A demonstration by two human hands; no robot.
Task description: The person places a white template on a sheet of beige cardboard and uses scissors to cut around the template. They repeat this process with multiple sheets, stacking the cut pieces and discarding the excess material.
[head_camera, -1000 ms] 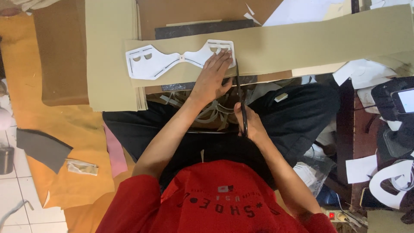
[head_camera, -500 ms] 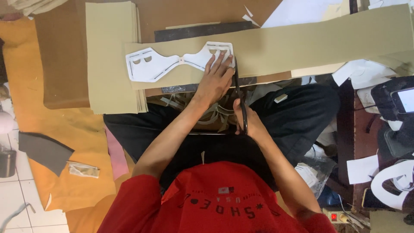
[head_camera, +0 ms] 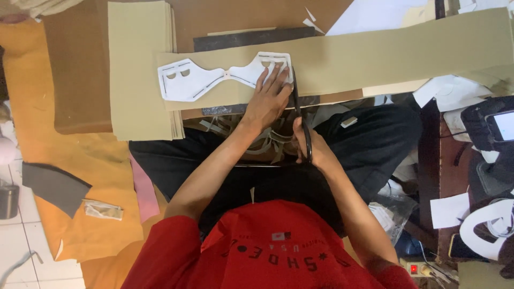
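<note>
A white cut-out template (head_camera: 206,81) lies flat on a long tan strip of material (head_camera: 391,53). My left hand (head_camera: 269,99) presses down on the template's right end, fingers spread. My right hand (head_camera: 316,149) grips the handles of black scissors (head_camera: 300,115). The blades point away from me and run into the tan strip right along the template's right edge, beside my left fingers. The strip's near edge rests above my lap in black trousers.
A stack of tan sheets (head_camera: 138,75) lies under the strip's left end, on brown board (head_camera: 75,69). Off-cuts (head_camera: 267,140) hang below the strip. A grey scrap (head_camera: 53,187), a pink piece (head_camera: 143,190) and a metal can (head_camera: 8,200) are at left; a phone (head_camera: 503,126) and white paper pieces are at right.
The scissors have crept slightly forward into the tan strip beside the template. My left hand stays pressed on the template.
</note>
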